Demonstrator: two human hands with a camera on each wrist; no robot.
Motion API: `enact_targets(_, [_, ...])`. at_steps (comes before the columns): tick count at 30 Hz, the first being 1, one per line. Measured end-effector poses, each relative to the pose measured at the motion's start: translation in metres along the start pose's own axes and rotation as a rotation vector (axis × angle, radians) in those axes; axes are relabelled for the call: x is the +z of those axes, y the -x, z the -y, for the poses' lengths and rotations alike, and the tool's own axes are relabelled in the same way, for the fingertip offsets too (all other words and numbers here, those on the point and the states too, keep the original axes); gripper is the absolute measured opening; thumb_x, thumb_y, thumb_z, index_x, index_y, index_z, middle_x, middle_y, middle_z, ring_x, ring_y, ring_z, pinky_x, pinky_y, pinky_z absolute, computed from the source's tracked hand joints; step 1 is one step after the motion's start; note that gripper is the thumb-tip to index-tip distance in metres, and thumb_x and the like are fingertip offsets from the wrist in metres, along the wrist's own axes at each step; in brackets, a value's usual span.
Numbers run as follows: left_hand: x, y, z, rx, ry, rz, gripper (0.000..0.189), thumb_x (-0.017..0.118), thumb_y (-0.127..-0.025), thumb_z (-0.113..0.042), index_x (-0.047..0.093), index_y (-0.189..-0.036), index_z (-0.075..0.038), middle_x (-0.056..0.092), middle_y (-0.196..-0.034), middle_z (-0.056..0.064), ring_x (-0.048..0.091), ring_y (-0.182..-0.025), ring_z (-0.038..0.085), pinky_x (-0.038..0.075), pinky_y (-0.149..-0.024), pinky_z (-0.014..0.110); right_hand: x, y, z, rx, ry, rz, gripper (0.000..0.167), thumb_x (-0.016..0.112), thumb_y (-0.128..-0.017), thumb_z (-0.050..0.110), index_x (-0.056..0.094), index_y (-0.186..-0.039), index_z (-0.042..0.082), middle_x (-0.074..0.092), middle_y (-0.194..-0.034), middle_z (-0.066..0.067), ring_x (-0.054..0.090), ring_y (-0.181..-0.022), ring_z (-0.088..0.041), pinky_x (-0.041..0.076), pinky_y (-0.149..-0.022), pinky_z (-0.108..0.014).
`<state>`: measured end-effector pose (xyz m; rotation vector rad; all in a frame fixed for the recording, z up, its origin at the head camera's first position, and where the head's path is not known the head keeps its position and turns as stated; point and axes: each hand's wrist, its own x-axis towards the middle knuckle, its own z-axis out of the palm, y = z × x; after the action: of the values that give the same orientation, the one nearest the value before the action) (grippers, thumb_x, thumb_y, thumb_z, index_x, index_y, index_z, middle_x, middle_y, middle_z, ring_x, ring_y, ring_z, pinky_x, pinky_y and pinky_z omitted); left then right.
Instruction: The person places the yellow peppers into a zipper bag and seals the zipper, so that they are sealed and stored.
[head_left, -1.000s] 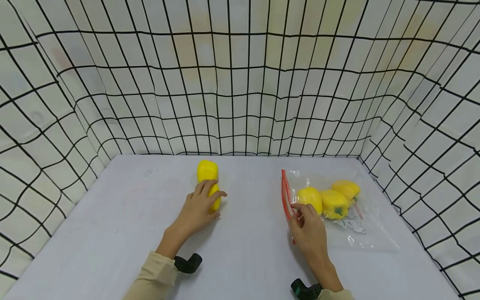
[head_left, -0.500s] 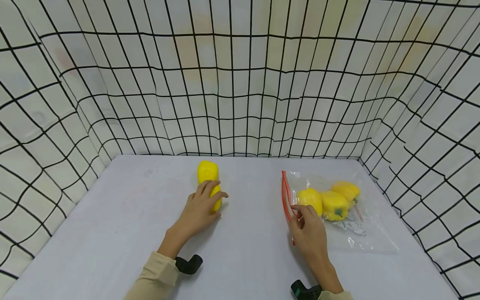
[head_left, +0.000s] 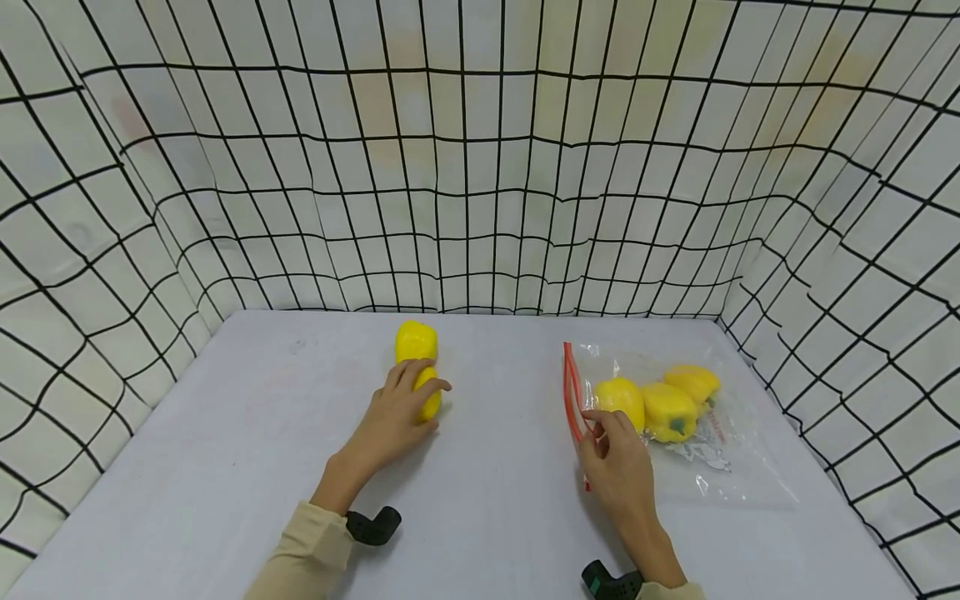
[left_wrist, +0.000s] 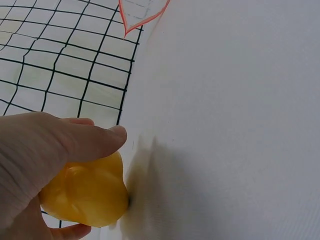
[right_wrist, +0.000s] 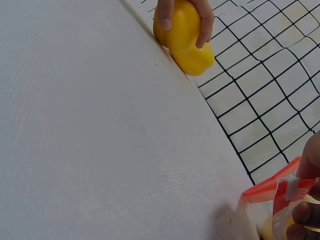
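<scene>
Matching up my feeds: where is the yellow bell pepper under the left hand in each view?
Head: the yellow bell pepper, just left of and below centre, partly hidden by the left hand.
Left wrist: lower left, in that hand's grip.
Right wrist: top, just right of centre.
Shared landmark: red-edged zip bag, at right, top and lower right respectively.

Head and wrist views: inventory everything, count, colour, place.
Flat tabletop: 1, whitish, beneath bag
Transparent plastic zip bag: 1, clear with red edge, tabletop's right
Small tab: 1, white, bag's edge
Bagged bell peppers: 3, yellow, inside bag
Loose bell peppers: 2, yellow, left of centre
Grid netting: count unclear, black, around tabletop
Sheeting: count unclear, white, beyond netting
Angled wrist devices: 2, black, wrists
Sleeves: 2, beige, forearms
Left hand: 1, gripping nearer loose pepper
Right hand: 1, pinching bag's edge
</scene>
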<state>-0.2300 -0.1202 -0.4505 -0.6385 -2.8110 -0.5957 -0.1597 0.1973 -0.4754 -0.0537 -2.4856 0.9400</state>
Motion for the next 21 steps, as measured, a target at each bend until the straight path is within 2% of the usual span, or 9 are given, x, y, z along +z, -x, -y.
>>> enact_targets(7, [-0.0016,-0.0007,0.0011,-0.024,0.040,-0.022,0.047,0.084,-0.086,-0.013,0.066,-0.129,-0.018,0.043,-0.157,0.015,0.033,-0.147,0.042,0.047,-0.102,0.069,0.0002,-0.0004,-0.0001,0.008,-0.002,0.009,0.030,0.074,-0.090,0.007,0.073,-0.120,0.011,0.059,-0.091,-0.001,0.051,-0.076,-0.014,0.047,-0.065,-0.019])
enact_targets(12, [-0.0026,-0.0010,-0.0002,-0.070,0.040,-0.028,0.050,0.084,-0.087,-0.015,0.064,-0.132,-0.015,0.040,-0.156,0.018,0.031,-0.146,0.043,0.048,-0.103,0.068,0.0004,0.0001,-0.0007,0.008,0.003,0.009,0.030,0.074,-0.090,0.007,0.073,-0.120,0.011,0.059,-0.092,-0.001,0.051,-0.076,-0.014,0.047,-0.065,-0.019])
enact_targets(21, [-0.0031,-0.0020,0.0026,-0.106,0.089,-0.042,0.051,0.084,-0.088,-0.019,0.061,-0.134,-0.013,0.036,-0.156,0.022,0.029,-0.146,0.043,0.045,-0.112,0.063,0.0004,0.0004,-0.0010,0.000,0.006,0.005,0.029,0.073,-0.090,0.007,0.073,-0.119,0.011,0.059,-0.091,-0.001,0.051,-0.076,-0.013,0.048,-0.066,-0.020])
